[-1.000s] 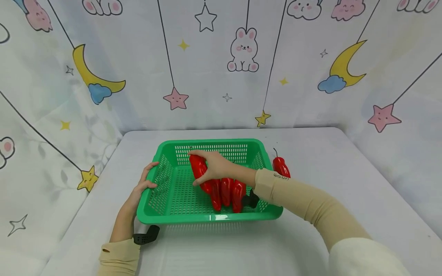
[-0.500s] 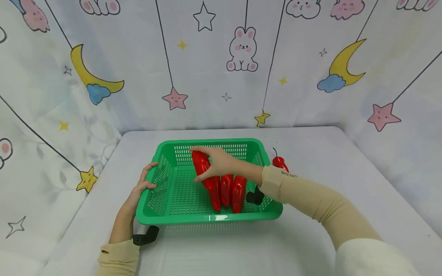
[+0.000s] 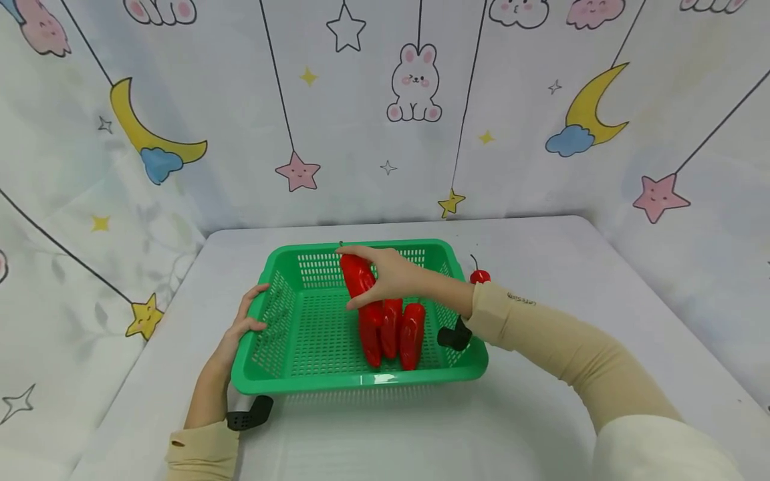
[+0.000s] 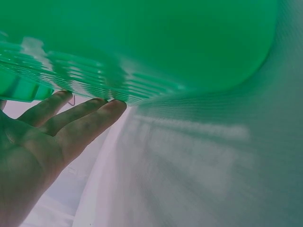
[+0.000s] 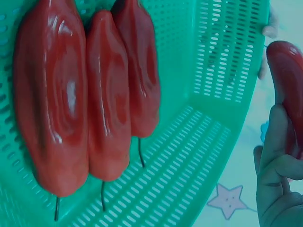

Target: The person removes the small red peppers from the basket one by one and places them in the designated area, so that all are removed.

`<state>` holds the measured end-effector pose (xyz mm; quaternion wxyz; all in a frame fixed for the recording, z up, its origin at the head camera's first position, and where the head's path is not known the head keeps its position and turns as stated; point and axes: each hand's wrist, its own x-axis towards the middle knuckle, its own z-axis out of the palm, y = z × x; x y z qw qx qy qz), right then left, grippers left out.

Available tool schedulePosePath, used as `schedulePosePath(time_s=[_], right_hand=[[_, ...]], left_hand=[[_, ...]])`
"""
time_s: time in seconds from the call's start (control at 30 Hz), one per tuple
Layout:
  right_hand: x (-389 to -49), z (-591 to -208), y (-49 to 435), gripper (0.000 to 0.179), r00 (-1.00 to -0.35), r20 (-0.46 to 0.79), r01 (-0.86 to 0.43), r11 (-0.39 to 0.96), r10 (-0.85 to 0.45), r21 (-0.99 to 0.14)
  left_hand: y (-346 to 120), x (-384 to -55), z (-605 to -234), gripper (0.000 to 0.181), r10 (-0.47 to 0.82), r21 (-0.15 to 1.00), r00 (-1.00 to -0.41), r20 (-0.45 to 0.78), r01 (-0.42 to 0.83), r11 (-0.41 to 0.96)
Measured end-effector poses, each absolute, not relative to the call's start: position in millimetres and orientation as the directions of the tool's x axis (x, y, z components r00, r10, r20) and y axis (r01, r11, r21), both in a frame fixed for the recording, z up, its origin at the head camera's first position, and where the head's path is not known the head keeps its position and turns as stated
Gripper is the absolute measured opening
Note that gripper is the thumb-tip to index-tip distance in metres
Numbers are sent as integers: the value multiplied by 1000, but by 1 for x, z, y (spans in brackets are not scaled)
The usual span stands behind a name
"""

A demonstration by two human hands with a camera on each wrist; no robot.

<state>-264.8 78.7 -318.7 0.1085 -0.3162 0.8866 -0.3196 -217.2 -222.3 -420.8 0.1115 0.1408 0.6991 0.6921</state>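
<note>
My right hand (image 3: 394,274) holds a glossy red chili pepper (image 3: 356,275) above the green basket (image 3: 361,382), thumb and fingers on either side of it. In the right wrist view this held pepper (image 5: 291,85) sits at the right edge, partly cut off. Three more red peppers lie side by side in the basket, with one pepper (image 5: 109,104) in the middle. At the basket's left rim, my left hand (image 3: 233,337) grips with digits over the edge. The left wrist view shows several fingers (image 4: 90,125) against the basket's slatted outer side; the thumb is hidden there.
Another red pepper (image 3: 479,275) lies on the white table (image 3: 535,267) just right of the basket, mostly covered by the right sleeve (image 3: 541,327). Behind the table hangs a patterned cloth (image 3: 355,120).
My right hand has shifted a little to the right and away, carrying the pepper. The sleeve now covers more of the pepper outside. My left hand keeps its place on the rim.
</note>
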Motion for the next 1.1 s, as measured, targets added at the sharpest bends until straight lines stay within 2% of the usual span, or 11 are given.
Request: schedulePosePath(time_s=[0.13, 0.83, 1.1], right_hand=[[-267, -317, 85, 85, -763, 21, -506, 578, -646, -640], [-264, -299, 123, 83, -791, 59, -497, 582, -609, -643], [-266, -296, 134, 83, -779, 84, -501, 536, -622, -679]], left_hand=[[-223, -215, -421, 67, 344, 999, -939, 31, 35, 6], [-220, -218, -420, 67, 347, 999, -937, 53, 48, -24], [-222, -218, -420, 67, 355, 998, -932, 68, 60, -34]])
